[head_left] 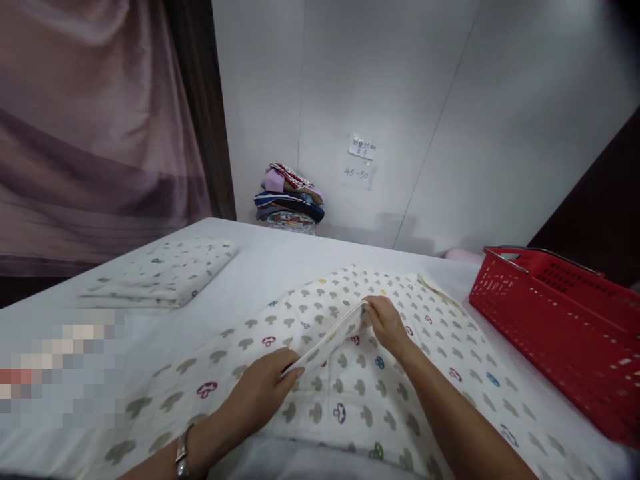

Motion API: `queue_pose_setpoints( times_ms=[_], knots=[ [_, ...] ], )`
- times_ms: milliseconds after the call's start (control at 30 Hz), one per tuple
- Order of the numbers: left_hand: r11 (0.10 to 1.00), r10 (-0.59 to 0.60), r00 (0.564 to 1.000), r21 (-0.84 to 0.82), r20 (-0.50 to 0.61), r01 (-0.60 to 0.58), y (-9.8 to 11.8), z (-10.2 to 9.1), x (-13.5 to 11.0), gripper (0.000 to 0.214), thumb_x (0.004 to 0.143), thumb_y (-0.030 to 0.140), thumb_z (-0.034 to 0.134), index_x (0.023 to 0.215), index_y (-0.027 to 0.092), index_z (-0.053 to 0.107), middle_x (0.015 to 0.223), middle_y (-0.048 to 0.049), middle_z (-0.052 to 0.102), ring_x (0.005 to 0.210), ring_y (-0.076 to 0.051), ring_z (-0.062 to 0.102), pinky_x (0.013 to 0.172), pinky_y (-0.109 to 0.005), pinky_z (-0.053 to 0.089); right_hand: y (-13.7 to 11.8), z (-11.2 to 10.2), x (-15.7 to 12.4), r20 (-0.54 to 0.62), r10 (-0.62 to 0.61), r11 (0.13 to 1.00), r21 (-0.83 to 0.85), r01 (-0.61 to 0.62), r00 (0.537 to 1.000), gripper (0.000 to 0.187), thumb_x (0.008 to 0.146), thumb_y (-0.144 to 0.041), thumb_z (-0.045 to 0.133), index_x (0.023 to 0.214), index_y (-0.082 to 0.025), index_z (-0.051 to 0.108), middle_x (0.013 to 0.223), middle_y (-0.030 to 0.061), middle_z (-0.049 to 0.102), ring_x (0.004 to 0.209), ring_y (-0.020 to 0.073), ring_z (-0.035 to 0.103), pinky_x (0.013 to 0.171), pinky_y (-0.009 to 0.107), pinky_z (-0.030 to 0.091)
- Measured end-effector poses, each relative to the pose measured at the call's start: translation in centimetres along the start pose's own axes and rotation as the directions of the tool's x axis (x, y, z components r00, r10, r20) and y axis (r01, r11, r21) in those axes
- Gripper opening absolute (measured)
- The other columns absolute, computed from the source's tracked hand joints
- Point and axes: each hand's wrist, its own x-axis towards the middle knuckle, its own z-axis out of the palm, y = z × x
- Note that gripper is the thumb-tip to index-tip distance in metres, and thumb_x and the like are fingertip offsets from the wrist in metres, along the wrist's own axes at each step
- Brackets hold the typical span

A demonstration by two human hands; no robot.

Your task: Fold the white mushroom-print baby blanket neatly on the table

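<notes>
Red basket (540,327) on desk (265,260), right side, can't make out contents from here. My left grip (267,383) and right grip (387,323) both pinching mushroom-print cloth (300,323) along raised edge.

The red basket (545,330) runs off the right edge, the mushroom-print cloth (363,373) off the bottom.
</notes>
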Motion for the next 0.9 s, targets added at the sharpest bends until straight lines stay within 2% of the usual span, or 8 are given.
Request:
queue_pose_setpoints(
  times_ms=[200, 367, 467, 567, 667, 800, 900],
  knots=[
    [0.999, -0.037, 0.999, -0.029, -0.03, 0.036, -0.1, -1.6, 0.5, 0.026, 0.083, 0.042, 0.038, 0.077, 0.021, 0.054, 0.076, -0.0011, 0.058, 0.071, -0.017, 0.05, 0.065, -0.027, 0.032, -1.0, -0.1, 2.0, 0.02, -0.031, 0.999, 0.013, 0.03, 0.999, 0.018, 0.093, -0.026, 0.037, 0.092, -0.022, 0.055, 0.088, 0.0036, 0.063, 0.082, 0.0179, 0.056, 0.08, 0.034, 0.04],
    [0.995, -0.043, 0.999, -0.092, -0.012, 0.042, -0.2, -2.8, 0.4, 0.035, 0.082, 0.05, 0.037, 0.066, 0.02, 0.046, 0.069, 0.0002, 0.054, 0.066, -0.016, 0.049, 0.06, -0.025, 0.031, -1.6, 1.4, 3.9, 0.008, -0.064, 0.998, 0.022, 0.064, 0.998, 0.018, 0.093, -0.025, 0.037, 0.092, -0.022, 0.055, 0.085, 0.0025, 0.062, 0.079, 0.0167, 0.055, 0.082, 0.033, 0.039],
    [0.981, -0.096, 0.993, -0.173, -0.062, 0.084, -1.0, -4.4, 0.6, 0.039, 0.08, 0.055, 0.038, 0.064, 0.02, 0.043, 0.065, 0.0015, 0.051, 0.064, -0.016, 0.048, 0.059, -0.024, 0.033, -2.0, 2.5, 5.2, 0.002, -0.085, 0.996, 0.004, 0.085, 0.996, 0.018, 0.093, -0.023, 0.037, 0.093, -0.021, 0.056, 0.089, 0.0035, 0.062, 0.084, 0.0171, 0.054, 0.082, 0.034, 0.037],
    [0.953, -0.161, 0.981, -0.277, -0.111, 0.125, -2.3, -6.6, 0.9, 0.043, 0.076, 0.061, 0.041, 0.066, 0.02, 0.047, 0.063, 0.0026, 0.05, 0.063, -0.015, 0.048, 0.057, -0.023, 0.036, -2.9, 3.4, 6.5, -0.022, -0.121, 0.99, -0.075, 0.119, 0.992, 0.019, 0.092, -0.026, 0.04, 0.093, -0.021, 0.058, 0.096, 0.0061, 0.059, 0.093, 0.0195, 0.051, 0.082, 0.035, 0.037],
    [0.931, -0.235, 0.964, -0.312, -0.121, 0.188, -3.6, -8.1, 0.7, 0.045, 0.072, 0.064, 0.044, 0.068, 0.02, 0.05, 0.058, 0.0036, 0.049, 0.057, -0.014, 0.047, 0.051, -0.022, 0.035, -4.1, 3.9, 7.5, -0.021, -0.154, 0.973, -0.175, 0.148, 0.988, 0.02, 0.092, -0.027, 0.04, 0.094, -0.021, 0.06, 0.094, 0.007, 0.057, 0.089, 0.02, 0.049, 0.078, 0.034, 0.038],
    [0.939, -0.221, 0.972, -0.286, -0.076, 0.192, -4.6, -8.1, -0.4, 0.041, 0.069, 0.06, 0.051, 0.064, 0.02, 0.05, 0.057, 0.0038, 0.048, 0.055, -0.013, 0.045, 0.05, -0.021, 0.034, -5.2, 4.0, 8.1, 0.03, -0.179, 0.944, -0.276, 0.18, 0.983, 0.02, 0.091, -0.025, 0.039, 0.095, -0.021, 0.059, 0.091, 0.0065, 0.056, 0.086, 0.019, 0.048, 0.071, 0.029, 0.039],
    [0.952, -0.176, 0.984, -0.256, -0.014, 0.167, -4.8, -7.5, -1.6, 0.035, 0.069, 0.054, 0.053, 0.065, 0.02, 0.054, 0.065, 0.0019, 0.056, 0.064, -0.016, 0.051, 0.055, -0.021, 0.035, -5.4, 3.8, 8.9, 0.098, -0.181, 0.907, -0.369, 0.205, 0.979, 0.018, 0.091, -0.024, 0.041, 0.095, -0.024, 0.059, 0.094, 0.0051, 0.056, 0.083, 0.0173, 0.051, 0.061, 0.025, 0.036]
  ],
)
